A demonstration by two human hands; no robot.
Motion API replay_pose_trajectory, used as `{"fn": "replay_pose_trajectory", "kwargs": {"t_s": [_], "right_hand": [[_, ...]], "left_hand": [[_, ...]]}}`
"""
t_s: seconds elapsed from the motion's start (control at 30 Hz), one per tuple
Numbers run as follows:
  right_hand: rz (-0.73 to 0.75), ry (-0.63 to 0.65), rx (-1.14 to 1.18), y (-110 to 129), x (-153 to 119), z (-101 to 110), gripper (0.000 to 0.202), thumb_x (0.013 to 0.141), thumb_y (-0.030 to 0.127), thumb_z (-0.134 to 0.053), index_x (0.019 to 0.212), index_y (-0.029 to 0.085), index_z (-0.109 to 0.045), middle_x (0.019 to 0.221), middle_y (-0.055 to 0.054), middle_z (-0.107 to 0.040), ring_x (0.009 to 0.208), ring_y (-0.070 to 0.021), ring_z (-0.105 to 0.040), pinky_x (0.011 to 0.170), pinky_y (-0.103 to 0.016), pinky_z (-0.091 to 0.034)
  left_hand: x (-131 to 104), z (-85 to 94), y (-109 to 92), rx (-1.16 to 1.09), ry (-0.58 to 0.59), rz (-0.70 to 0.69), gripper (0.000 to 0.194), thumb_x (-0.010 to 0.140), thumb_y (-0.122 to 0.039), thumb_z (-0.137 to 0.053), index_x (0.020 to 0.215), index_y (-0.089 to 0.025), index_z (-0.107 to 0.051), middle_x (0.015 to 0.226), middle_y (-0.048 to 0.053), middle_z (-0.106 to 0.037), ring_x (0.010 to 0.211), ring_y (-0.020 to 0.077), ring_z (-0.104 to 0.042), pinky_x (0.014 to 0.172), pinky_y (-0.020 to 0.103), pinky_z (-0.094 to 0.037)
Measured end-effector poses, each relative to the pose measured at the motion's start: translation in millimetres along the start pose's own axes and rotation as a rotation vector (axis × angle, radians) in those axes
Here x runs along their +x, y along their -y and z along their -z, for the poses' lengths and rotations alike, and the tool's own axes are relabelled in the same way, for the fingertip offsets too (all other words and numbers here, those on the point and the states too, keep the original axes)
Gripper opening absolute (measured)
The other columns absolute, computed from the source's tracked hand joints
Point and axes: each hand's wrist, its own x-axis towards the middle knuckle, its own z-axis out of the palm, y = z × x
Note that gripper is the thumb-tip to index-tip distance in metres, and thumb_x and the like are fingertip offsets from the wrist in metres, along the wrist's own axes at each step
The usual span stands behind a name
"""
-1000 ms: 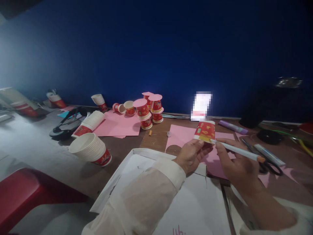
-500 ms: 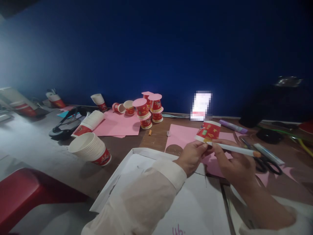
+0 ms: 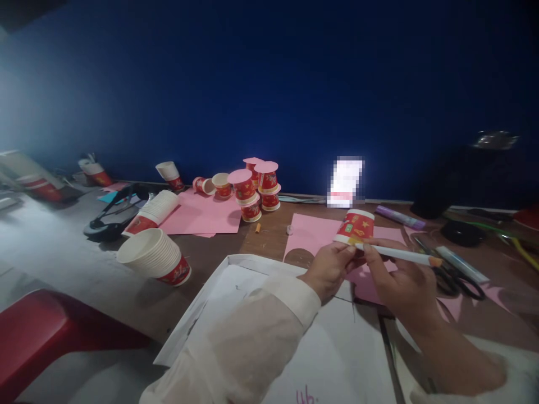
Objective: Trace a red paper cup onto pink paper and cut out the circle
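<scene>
In the head view a red paper cup (image 3: 356, 225) with gold stars and figures is held upside down, its rim low and tilted toward me. My left hand (image 3: 330, 268) is closed on the cup near its rim. Between the fingers of my right hand (image 3: 406, 280) lies a slim white pen (image 3: 404, 254) with an orange end pointing right. Its other end touches or nearly touches the cup's rim, close to my left fingertips; the tip itself is hidden. Under both hands are a cut pink paper sheet (image 3: 311, 227) and a white box lid (image 3: 252, 280).
Pink discs top several stacked red cups (image 3: 242, 191) at the back. Nested cup stacks (image 3: 155, 255) stand left, beside pink sheets (image 3: 210, 216). A small orange cap (image 3: 257, 228), black scissors (image 3: 458, 280), a purple tube (image 3: 400, 217) and a glowing phone (image 3: 345, 182) lie around.
The cup has tipped and shifted slightly left and down in my left hand. My right hand and the pen have moved a little to the left with it.
</scene>
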Motion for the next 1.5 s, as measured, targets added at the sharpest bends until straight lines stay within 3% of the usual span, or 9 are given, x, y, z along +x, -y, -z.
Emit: {"fn": "replay_pose_trajectory", "kwargs": {"t_s": [0.2,0.37,0.43,0.57,0.83,1.0,1.23,1.37,1.5], "right_hand": [[-0.079,0.002,0.064,-2.4,0.2,3.3,0.022,0.098,0.040,-0.060,0.093,0.023,-0.075,0.087,-0.007,-0.080,0.084,-0.0247,-0.076,0.082,-0.036,-0.057],[-0.272,0.016,0.242,2.5,2.3,7.8,0.029,0.098,0.047,-0.061,0.107,0.023,-0.073,0.086,-0.004,-0.074,0.067,-0.0205,-0.068,0.067,-0.037,-0.055],[-0.295,-0.028,0.283,3.7,3.5,8.6,0.030,0.098,0.047,-0.061,0.113,0.023,-0.072,0.089,-0.004,-0.074,0.065,-0.0189,-0.066,0.068,-0.038,-0.055],[-0.328,-0.043,0.220,2.6,2.8,8.1,0.033,0.101,0.046,-0.057,0.122,0.027,-0.072,0.088,-0.004,-0.074,0.075,-0.0207,-0.068,0.086,-0.041,-0.055],[-0.544,0.057,0.297,-4.9,0.1,-0.2,0.041,0.097,0.054,-0.055,0.120,0.024,-0.071,0.087,-0.003,-0.074,0.068,-0.0189,-0.066,0.070,-0.037,-0.058],[-0.801,0.119,0.565,-12.0,0.8,-3.7,0.048,0.090,0.058,-0.067,0.124,0.024,-0.070,0.099,-0.004,-0.075,0.063,-0.0151,-0.065,0.057,-0.030,-0.061],[-1.139,0.086,1.095,-9.1,1.3,-13.1,0.041,0.070,0.044,-0.088,0.100,0.022,-0.072,0.069,0.003,-0.067,0.047,-0.0123,-0.055,0.035,-0.024,-0.048],[-1.419,0.102,1.364,-7.4,3.0,-15.5,0.038,0.061,0.026,-0.095,0.091,0.019,-0.072,0.068,0.003,-0.067,0.051,-0.0089,-0.058,0.042,-0.017,-0.053],[-1.677,0.041,1.532,-6.4,7.5,-13.0,0.032,0.068,0.017,-0.091,0.093,0.017,-0.071,0.073,0.002,-0.068,0.051,-0.0051,-0.058,0.047,-0.013,-0.054]], "left_hand": [[-1.2,-1.2,-5.2,-0.068,-0.079,0.012,0.038,0.063,-0.038,-0.096,0.082,-0.012,-0.074,0.088,0.009,-0.072,0.093,0.0216,-0.070,0.108,0.043,-0.048],[-4.7,-4.5,-12.2,-0.135,-0.113,0.025,0.028,0.073,-0.028,-0.089,0.090,-0.012,-0.075,0.094,0.010,-0.074,0.097,0.0205,-0.070,0.107,0.038,-0.050],[-6.0,-5.8,-14.0,-0.156,-0.131,0.024,0.023,0.076,-0.026,-0.086,0.092,-0.012,-0.076,0.096,0.010,-0.075,0.097,0.0195,-0.071,0.105,0.037,-0.052],[-5.3,-6.0,-13.8,-0.165,-0.155,0.034,0.020,0.078,-0.026,-0.084,0.090,-0.014,-0.075,0.098,0.010,-0.076,0.096,0.0203,-0.072,0.100,0.036,-0.054],[-3.3,-3.0,-10.8,-0.193,-0.100,0.023,0.030,0.074,-0.034,-0.090,0.091,-0.015,-0.074,0.102,0.010,-0.076,0.100,0.0200,-0.071,0.098,0.033,-0.053],[-4.2,-4.2,-12.5,-0.237,-0.101,0.052,0.034,0.071,-0.034,-0.093,0.091,-0.014,-0.074,0.101,0.010,-0.075,0.094,0.0175,-0.071,0.092,0.030,-0.055],[-2.4,-2.0,-9.1,-0.206,-0.059,0.094,0.040,0.075,-0.033,-0.091,0.104,-0.009,-0.076,0.105,0.015,-0.076,0.092,0.0169,-0.072,0.089,0.026,-0.055],[-0.9,-0.6,-5.7,-0.173,-0.063,0.151,0.042,0.075,-0.036,-0.091,0.103,-0.007,-0.077,0.095,0.014,-0.076,0.082,0.0168,-0.073,0.086,0.027,-0.056],[1.0,-0.8,-3.2,-0.182,-0.069,0.166,0.042,0.073,-0.036,-0.093,0.099,-0.008,-0.077,0.094,0.013,-0.077,0.081,0.0165,-0.074,0.084,0.025,-0.057]]}}
